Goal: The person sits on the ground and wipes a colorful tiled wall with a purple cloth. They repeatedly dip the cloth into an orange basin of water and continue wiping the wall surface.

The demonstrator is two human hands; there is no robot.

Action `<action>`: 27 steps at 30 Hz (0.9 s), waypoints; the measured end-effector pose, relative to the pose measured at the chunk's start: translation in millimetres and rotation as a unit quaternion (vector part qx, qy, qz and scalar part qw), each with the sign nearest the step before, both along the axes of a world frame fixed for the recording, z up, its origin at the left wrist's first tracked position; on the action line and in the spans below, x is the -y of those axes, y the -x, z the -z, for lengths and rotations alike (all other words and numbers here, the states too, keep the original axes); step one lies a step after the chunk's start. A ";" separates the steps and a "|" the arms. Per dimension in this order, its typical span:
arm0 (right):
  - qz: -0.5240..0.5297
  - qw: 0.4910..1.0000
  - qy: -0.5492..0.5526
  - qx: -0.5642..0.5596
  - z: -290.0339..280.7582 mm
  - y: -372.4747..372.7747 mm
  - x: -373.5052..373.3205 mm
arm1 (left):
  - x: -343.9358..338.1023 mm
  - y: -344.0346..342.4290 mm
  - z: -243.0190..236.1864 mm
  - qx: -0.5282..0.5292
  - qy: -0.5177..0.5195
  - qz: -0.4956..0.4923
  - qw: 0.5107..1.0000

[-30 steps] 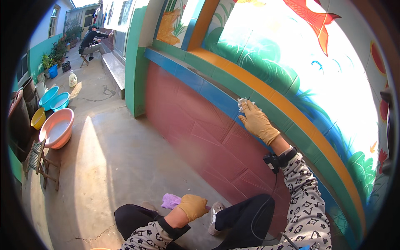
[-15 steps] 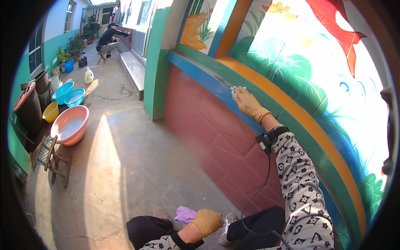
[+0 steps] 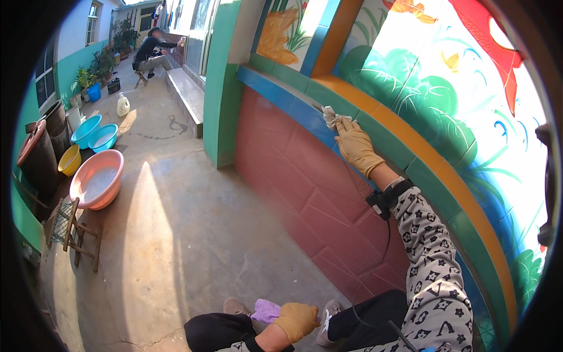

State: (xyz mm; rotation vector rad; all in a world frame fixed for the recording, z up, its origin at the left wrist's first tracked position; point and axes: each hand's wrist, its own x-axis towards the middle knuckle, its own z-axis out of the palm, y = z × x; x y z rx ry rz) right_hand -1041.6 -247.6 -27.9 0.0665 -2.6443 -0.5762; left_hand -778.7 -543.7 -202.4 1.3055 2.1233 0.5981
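Note:
My right hand [image 3: 358,149], in a tan glove, presses a crumpled whitish cloth [image 3: 333,117] against the tiled ledge [image 3: 328,100]. Its fingers are closed over the cloth, which pokes out past the fingertips. Below the ledge's blue edge runs a wall of dark red tiles [image 3: 293,170]. Low in the picture, between my knees, my left hand [image 3: 296,322] wears a matching glove and is curled shut. A purple cloth [image 3: 267,311] sticks out from its left side.
On the left stand a pink basin [image 3: 104,176], a yellow basin [image 3: 70,160], blue basins [image 3: 103,138] and a wooden folding stool [image 3: 79,234]. A white jug [image 3: 123,105] is on the floor farther back. Another person [image 3: 153,53] sits by the far wall. A painted mural [image 3: 434,100] rises above the ledge.
The right hand has shifted slightly right and down along the ledge, and more of the whitish cloth now shows beyond its fingers. The left hand keeps its hold by my knees.

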 end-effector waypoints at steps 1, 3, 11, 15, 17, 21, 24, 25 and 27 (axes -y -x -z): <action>0.008 1.000 0.002 -0.009 2.4 5.5 4.6 | -0.8 0.7 1.2 0.000 0.008 -0.005 1.000; 0.022 0.999 0.022 0.006 1.4 24.3 13.2 | -3.6 -0.3 4.1 -0.002 0.024 -0.016 1.000; 0.012 0.991 0.094 0.100 -19.4 140.3 43.9 | -13.7 3.0 18.0 0.032 0.036 -0.025 0.999; -0.023 0.989 0.113 0.093 -13.2 198.8 56.4 | -14.9 5.8 23.9 0.050 0.069 -0.045 0.995; -0.032 0.988 0.117 0.090 -9.6 224.3 56.8 | -13.2 7.4 31.2 0.045 0.049 -0.069 0.995; -0.026 0.988 0.099 0.119 -15.5 261.8 60.1 | -12.6 17.7 50.8 0.047 0.039 -0.068 0.996; 0.007 0.989 0.091 0.117 -20.9 270.0 61.2 | -15.0 22.9 57.2 0.051 0.050 -0.059 0.996; 0.004 0.988 0.104 0.117 -22.7 270.3 60.3 | -16.4 23.7 56.8 0.052 0.053 -0.057 0.996; 0.015 0.983 0.122 0.137 -24.0 268.4 57.0 | -18.2 25.4 53.5 0.052 0.059 -0.046 0.996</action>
